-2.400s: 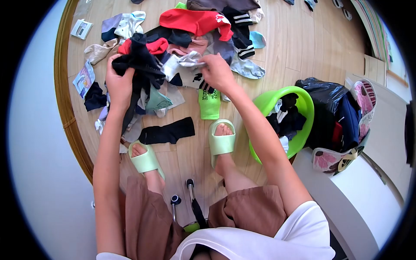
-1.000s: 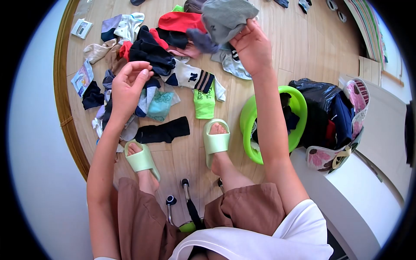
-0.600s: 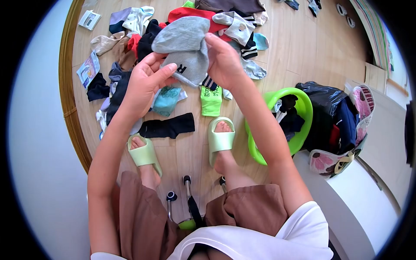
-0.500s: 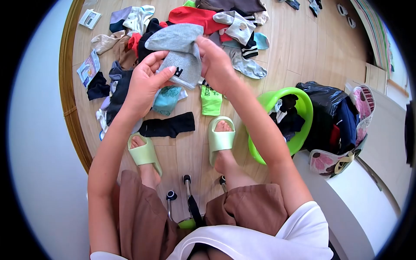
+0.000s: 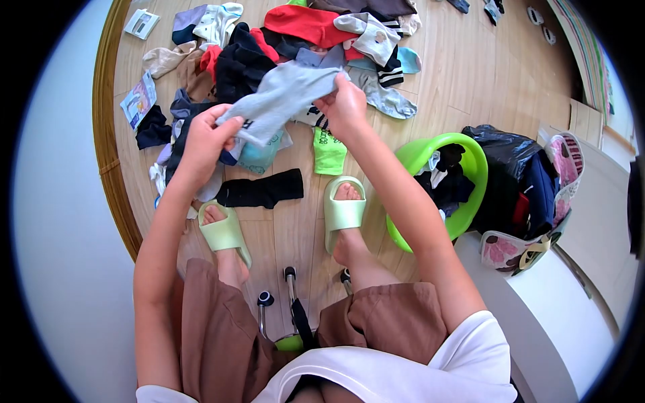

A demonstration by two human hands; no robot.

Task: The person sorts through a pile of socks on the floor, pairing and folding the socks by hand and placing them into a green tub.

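A light grey sock (image 5: 282, 97) with dark lettering near its cuff is stretched out between my two hands above the floor. My left hand (image 5: 209, 138) pinches the lettered end between thumb and fingers. At the other end, my right hand (image 5: 345, 106) grips the sock with its fingertips. Beneath it lie a black sock (image 5: 265, 189), a bright green sock (image 5: 329, 151) with dark print and a teal folded piece (image 5: 259, 158), partly hidden by the grey sock. Beyond my hands spreads a heap of mixed socks, among them a red one (image 5: 306, 25) and a black one (image 5: 242, 64).
To my right stands a green tub (image 5: 480, 171) with dark and white clothes inside, beside a black plastic bag (image 5: 500, 151) and a flowered bag (image 5: 568, 164). A white box-like device (image 5: 142, 24) and a small printed packet (image 5: 139, 101) lie at the left. Green slippers (image 5: 345, 211) are on my feet.
The grey sock was folded over and bunched between my hands; now it is drawn out lengthwise. My hands have moved apart, the left one lower and to the left, the right one slightly right.
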